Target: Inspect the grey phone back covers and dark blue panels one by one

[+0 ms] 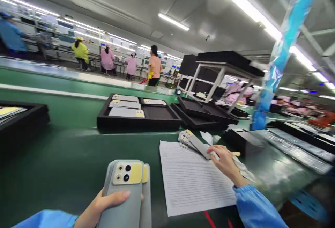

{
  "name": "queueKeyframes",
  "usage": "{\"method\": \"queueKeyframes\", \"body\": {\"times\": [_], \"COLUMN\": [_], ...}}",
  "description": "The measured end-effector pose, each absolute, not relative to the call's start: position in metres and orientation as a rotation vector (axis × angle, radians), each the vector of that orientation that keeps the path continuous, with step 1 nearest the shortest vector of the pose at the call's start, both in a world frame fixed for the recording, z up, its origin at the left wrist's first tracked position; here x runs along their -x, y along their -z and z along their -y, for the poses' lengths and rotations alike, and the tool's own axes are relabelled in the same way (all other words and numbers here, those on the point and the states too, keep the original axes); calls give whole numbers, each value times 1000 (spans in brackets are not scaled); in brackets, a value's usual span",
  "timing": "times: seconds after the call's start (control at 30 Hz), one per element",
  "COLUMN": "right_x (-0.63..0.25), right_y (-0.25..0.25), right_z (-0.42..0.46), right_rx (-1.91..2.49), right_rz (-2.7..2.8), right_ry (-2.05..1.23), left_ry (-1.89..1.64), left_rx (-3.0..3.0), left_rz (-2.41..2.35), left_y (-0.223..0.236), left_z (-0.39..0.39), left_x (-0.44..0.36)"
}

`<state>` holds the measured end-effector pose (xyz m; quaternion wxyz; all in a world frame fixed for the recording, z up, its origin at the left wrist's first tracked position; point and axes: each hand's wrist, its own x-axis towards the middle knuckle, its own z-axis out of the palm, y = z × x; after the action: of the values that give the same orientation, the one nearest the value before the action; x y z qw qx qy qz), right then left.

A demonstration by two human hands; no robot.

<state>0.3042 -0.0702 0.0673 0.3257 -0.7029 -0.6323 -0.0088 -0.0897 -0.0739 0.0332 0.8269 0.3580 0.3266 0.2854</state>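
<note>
My left hand (104, 201) is wrapped round a small stack of grey phone back covers (123, 200), its thumb lying across the top one. That cover has a camera area with dark lens holes and a yellow film patch; another cover sticks out at its right. My right hand (222, 158) is closed at the near end of a grey phone back cover (199, 145), the top one of a fanned pile. The pile rests on the upper right corner of a lined paper sheet (193, 182). My right fingertips are partly hidden.
Ahead, a black tray (138, 123) holds several covers in its compartments. Stacked black trays (206, 114) stand right of it, near a white-legged stand (222, 78). Another black tray (23, 116) lies left. A blue-wrapped post (277, 60) rises at right; people work farther back.
</note>
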Motion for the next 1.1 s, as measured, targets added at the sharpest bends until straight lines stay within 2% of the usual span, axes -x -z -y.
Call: {"method": "queueKeyframes", "body": {"times": [0.13,0.27,0.43,0.6,0.7,0.8,1.1], "right_x": [-250,-166,-99,-95,-92,-84,-87], "right_y": [-87,-97,-74,-46,-40,-38,-33], "right_z": [67,55,48,50,57,67,73], "right_rx": [1708,1428,1279,1351,1339,1264,1148], "right_rz": [1885,2117,1886,1546,1413,1428,1727], "right_ry": [-196,-641,-1063,-943,-1091,-1262,-1328], "left_ry": [-597,-683,-743,-727,-711,-722,-721], "left_rx": [-699,-700,-698,-654,-643,-613,-575], "left_rz": [-709,-705,-695,-685,-660,-673,-692], "left_y": [-35,-40,-41,-43,-43,-41,-38], "left_z": [76,76,77,77,76,76,77], "left_x": [87,83,81,82,83,82,82]}}
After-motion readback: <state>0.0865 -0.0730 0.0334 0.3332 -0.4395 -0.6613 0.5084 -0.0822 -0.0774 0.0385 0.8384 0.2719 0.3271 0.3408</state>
